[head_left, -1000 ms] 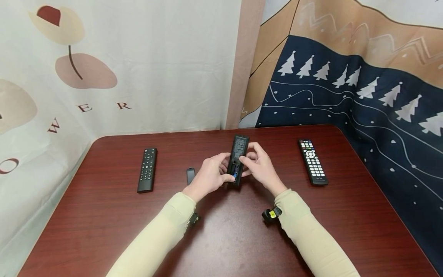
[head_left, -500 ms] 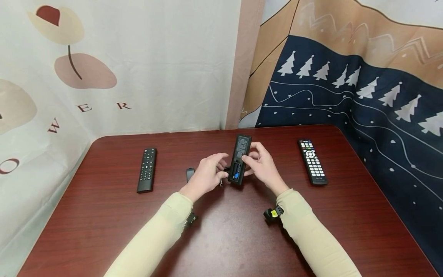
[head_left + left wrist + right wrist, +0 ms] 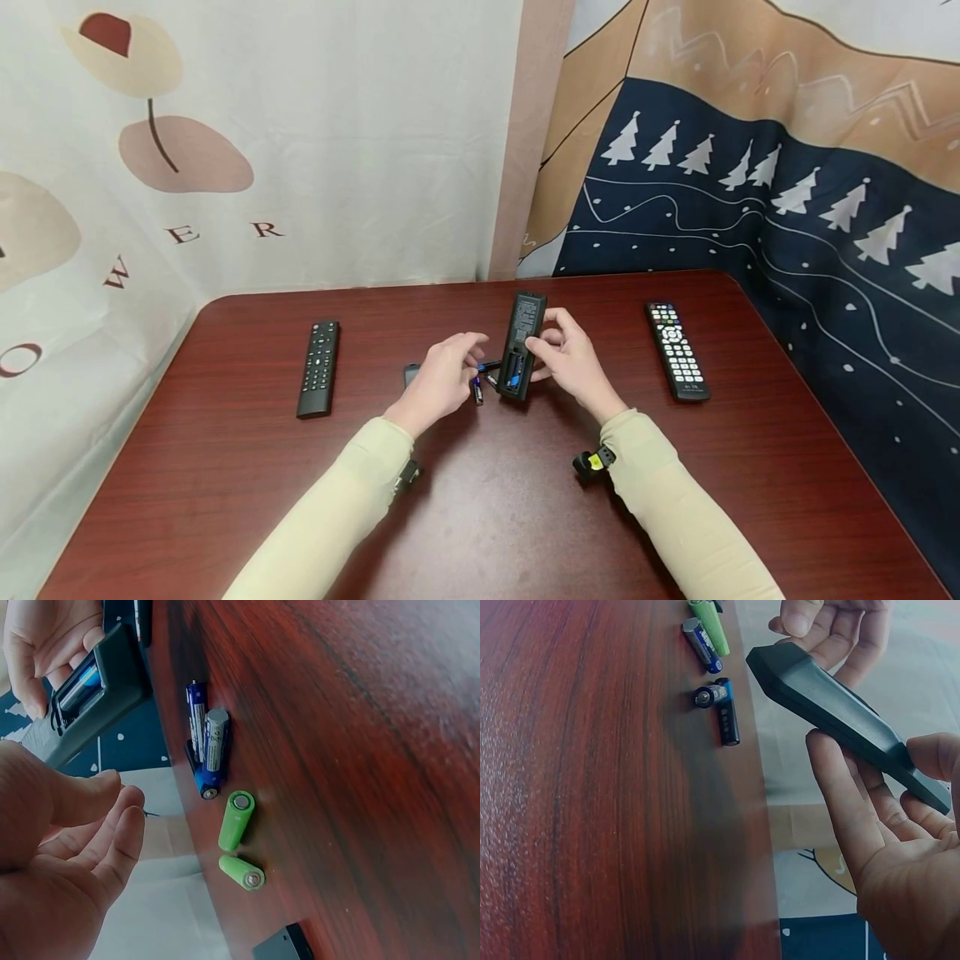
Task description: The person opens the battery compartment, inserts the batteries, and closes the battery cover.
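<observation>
In the head view my right hand [image 3: 573,362] holds a black remote control [image 3: 523,321] up over the table, back side facing me, thumb on its edge. Its battery compartment is uncovered, with a blue battery [image 3: 514,381] visible inside. Just left of it, my left hand [image 3: 437,379] hovers with loosely bent fingers and nothing between them. Below that hand, the left wrist view has blue batteries [image 3: 216,742] lying close together and two green batteries, one upright-looking [image 3: 237,821] and one tilted toward the camera [image 3: 241,872]. A small dark rectangular piece [image 3: 283,946] lies beyond them, partly out of frame.
On the reddish-brown table [image 3: 495,517], another black remote [image 3: 319,368] lies to the left. A remote with white buttons [image 3: 677,350] lies to the right. Behind the table hang a pale curtain [image 3: 375,167] and a dark blue patterned cloth [image 3: 675,200].
My left thumb has come off the remote's battery compartment and the hand has drawn back left, uncovering batteries on the table. The right hand has shifted slightly right with the remote.
</observation>
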Available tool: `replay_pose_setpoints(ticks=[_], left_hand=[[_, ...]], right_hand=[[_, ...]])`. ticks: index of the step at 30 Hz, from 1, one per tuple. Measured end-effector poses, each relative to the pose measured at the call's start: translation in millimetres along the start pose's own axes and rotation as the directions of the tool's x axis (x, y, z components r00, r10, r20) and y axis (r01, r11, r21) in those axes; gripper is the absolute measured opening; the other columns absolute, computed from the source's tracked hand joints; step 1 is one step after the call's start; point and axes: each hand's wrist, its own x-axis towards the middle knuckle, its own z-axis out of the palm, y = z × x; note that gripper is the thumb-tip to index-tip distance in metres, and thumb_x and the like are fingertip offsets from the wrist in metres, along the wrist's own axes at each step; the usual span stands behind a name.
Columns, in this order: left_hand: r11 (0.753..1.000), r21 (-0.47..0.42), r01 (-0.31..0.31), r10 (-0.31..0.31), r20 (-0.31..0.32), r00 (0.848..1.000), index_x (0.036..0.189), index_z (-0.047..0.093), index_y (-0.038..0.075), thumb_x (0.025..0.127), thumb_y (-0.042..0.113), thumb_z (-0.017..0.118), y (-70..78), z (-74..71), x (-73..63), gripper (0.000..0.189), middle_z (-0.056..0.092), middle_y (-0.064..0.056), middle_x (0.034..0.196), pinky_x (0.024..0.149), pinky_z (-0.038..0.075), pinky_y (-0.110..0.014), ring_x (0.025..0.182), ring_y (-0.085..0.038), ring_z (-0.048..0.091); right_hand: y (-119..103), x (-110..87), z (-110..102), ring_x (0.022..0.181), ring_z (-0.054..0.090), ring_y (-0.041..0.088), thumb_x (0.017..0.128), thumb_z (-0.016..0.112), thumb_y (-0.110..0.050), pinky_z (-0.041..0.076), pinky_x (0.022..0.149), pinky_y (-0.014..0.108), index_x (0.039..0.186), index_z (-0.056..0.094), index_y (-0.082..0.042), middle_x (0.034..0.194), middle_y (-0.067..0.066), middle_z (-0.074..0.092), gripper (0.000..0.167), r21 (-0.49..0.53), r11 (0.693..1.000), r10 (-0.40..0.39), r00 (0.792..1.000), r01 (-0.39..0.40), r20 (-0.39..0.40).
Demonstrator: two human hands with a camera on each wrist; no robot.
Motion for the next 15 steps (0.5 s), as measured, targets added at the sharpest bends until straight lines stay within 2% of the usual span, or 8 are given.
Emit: replay_pose_setpoints(ticks=[6,15], left_hand=[[1.0,0.03,0.0,0.0,-0.013,1.0,0.135,0.06,-0.002,0.089,-0.017,0.063,-4.0,-1.4,-1.5,0.049,0.069,-0.012,0.11,0.089,0.059,-0.037,0.098,-0.024,0.069],[0.996,0.091,-0.003,0.003,-0.008,1.0,0.129,0.065,-0.001,0.089,-0.014,0.067,-8.5,1.2,-2.3,0.042,0.067,-0.014,0.117,0.087,0.059,-0.037,0.099,-0.024,0.07]], right_hand=[[0.0,-0.1,0.2,0.08,0.073,0.037,0.101,0.059,-0.003,0.064,0.062,0.042,0.134,0.047,-0.002,0.101,0.026,0.068,0.035,-0.004,1.0,0.002,1.0,-0.002,-0.001],[1.5,0.5,-0.3,0.079,0.074,0.033,0.102,0.06,-0.003,0.064,0.066,0.049,0.134,0.047,-0.002,0.102,0.026,0.069,0.035,-0.021,1.0,0.007,1.0,-0.007,-0.001]])
